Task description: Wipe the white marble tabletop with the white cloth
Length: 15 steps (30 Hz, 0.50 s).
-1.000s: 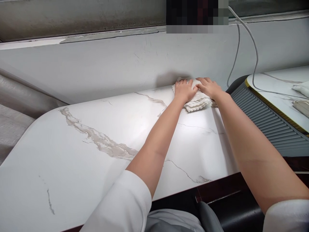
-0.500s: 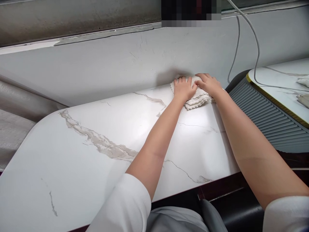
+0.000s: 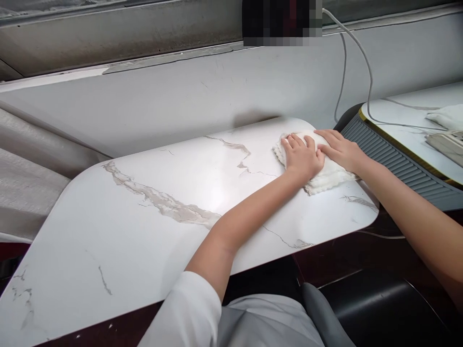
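Observation:
A folded cream-white cloth (image 3: 334, 174) with a scalloped edge lies on the right end of the white marble-patterned table (image 3: 188, 183). On top of it, my left hand (image 3: 303, 156) presses down with its fingers spread and slightly bent. My right hand (image 3: 343, 150) rests beside it, fingers stretched out over the cloth's upper right part. The two hands are close together, the left thumb near the right hand's fingertips. Part of the cloth is hidden beneath both hands.
A grey wall (image 3: 173, 111) runs along the table's far side. To the right stands a second table with grey ribbed side (image 3: 401, 159), bearing a white cloth (image 3: 446, 117). A white cable (image 3: 369, 72) hangs there. A black chair (image 3: 383, 303) is at front right.
Both hands have moved the cloth from the table's far edge toward me and slightly right. The view has shifted a little, and the table's right end now shows.

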Available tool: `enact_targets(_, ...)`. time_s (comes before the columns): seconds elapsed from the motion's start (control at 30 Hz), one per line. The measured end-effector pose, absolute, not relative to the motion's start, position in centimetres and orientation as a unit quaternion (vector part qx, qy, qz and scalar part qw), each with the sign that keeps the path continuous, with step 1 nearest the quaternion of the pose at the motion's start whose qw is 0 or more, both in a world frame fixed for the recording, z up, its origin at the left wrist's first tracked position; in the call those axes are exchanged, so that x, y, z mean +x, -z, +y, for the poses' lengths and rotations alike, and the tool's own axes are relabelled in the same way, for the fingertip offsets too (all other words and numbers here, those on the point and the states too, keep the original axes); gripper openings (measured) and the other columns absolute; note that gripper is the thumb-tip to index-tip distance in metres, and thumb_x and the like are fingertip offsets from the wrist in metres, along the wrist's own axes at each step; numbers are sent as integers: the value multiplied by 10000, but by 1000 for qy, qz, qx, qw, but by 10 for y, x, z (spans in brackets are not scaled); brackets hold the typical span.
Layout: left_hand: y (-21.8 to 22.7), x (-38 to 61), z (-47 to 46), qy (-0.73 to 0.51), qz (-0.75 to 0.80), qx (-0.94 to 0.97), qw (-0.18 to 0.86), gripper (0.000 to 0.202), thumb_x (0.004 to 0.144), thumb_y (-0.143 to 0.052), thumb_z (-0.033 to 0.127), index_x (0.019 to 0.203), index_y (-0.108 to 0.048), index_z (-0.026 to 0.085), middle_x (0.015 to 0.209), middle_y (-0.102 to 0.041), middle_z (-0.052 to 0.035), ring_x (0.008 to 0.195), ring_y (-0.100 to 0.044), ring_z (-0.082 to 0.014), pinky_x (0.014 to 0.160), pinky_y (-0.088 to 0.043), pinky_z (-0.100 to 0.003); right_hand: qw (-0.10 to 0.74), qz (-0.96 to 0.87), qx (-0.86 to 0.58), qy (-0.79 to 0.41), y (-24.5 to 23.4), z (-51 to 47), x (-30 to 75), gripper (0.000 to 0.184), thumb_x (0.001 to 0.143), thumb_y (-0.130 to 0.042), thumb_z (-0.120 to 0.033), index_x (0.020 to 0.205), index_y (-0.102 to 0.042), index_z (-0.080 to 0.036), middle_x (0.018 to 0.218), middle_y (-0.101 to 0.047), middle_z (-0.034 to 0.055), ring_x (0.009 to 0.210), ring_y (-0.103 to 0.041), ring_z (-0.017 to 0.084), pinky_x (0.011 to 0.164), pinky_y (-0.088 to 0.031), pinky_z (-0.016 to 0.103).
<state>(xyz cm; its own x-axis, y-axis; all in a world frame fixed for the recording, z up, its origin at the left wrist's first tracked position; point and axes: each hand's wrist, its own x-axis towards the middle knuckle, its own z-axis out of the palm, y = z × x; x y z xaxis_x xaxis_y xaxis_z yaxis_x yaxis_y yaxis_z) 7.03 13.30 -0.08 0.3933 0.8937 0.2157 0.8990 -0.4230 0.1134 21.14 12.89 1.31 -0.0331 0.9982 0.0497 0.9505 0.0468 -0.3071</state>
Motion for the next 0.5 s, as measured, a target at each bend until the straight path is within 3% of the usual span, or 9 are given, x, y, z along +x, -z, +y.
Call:
enact_targets(0.23, -1, 68, 58, 141, -481, -864, 42, 576, 993, -337, 377, 1416, -438, -1, 1432, -496, -313, 1366, -462, -384, 1143, -292, -574, 134, -696, -702, -73, -10, 44, 217, 543, 952, -290, -517, 1452, -398, -334, 1540, -413, 33, 1394, -429, 298, 1138, -372, 495)
enact_targets(0.5, -1, 53, 17, 149, -448, -878, 79, 566, 989, -332, 376, 1417, -474, 34, 1419, -537, -264, 1353, -489, -372, 1119, -355, -551, 114, -717, -687, 25, 9, -5, 216, 618, 974, -162, -525, 1488, -360, -243, 1541, -400, 120, 1443, -355, 311, 1144, -341, 531)
